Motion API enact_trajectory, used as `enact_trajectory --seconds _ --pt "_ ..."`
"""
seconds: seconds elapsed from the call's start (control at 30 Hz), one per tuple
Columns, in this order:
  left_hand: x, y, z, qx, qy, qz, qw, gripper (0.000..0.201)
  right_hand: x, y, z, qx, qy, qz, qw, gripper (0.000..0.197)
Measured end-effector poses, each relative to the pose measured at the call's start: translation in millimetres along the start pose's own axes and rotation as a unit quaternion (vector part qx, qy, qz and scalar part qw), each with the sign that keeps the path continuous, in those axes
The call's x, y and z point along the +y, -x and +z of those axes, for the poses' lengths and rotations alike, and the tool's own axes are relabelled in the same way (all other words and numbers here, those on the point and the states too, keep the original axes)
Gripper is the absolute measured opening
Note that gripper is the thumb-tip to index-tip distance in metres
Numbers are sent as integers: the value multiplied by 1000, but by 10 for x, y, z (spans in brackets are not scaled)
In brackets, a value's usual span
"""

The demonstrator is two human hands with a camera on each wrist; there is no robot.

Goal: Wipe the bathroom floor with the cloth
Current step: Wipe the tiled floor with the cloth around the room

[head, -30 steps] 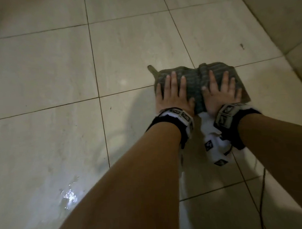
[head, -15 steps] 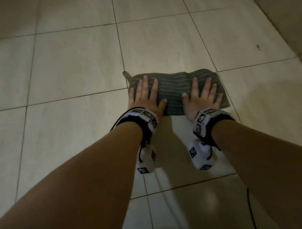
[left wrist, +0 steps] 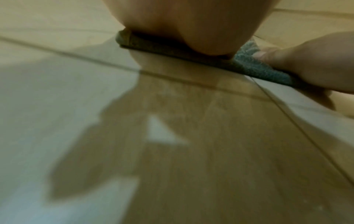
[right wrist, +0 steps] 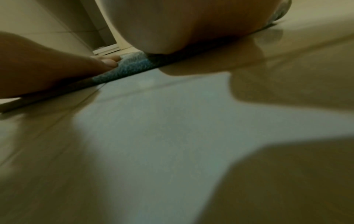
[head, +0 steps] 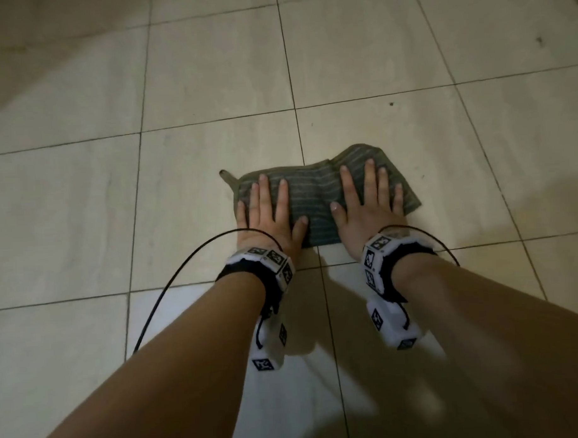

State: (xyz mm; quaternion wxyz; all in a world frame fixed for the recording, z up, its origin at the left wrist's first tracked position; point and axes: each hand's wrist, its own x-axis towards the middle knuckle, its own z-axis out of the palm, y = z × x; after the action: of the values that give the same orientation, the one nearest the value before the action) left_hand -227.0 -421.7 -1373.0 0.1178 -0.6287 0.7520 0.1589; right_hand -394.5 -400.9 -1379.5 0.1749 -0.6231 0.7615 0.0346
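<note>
A dark grey-green striped cloth (head: 316,198) lies spread on the pale tiled floor (head: 211,90), its far right corner bunched up a little. My left hand (head: 267,209) presses flat on the cloth's left half, fingers straight and spread. My right hand (head: 367,199) presses flat on its right half in the same way. In the left wrist view the heel of my left hand (left wrist: 191,30) rests on the cloth's near edge (left wrist: 258,69), with my right hand to the right. In the right wrist view the cloth (right wrist: 130,66) shows between both hands.
Beige floor tiles with dark grout lines spread all around. A black cable (head: 165,288) loops from my left wrist over the floor. Small dark specks (head: 391,104) dot the tile beyond the cloth. A wall base (right wrist: 107,48) shows in the right wrist view.
Both hands have slid the cloth across the floor toward me. They drew apart from side by side, the cloth flattened out, and its far right corner has since bunched up.
</note>
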Motion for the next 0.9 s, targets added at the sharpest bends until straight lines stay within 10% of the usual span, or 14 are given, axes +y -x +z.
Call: enact_trajectory --seconds 0.9 --pt "-573 2393 954 -17 53 -89 995 73 -633 2107 752 -28 -4 6 1000 69"
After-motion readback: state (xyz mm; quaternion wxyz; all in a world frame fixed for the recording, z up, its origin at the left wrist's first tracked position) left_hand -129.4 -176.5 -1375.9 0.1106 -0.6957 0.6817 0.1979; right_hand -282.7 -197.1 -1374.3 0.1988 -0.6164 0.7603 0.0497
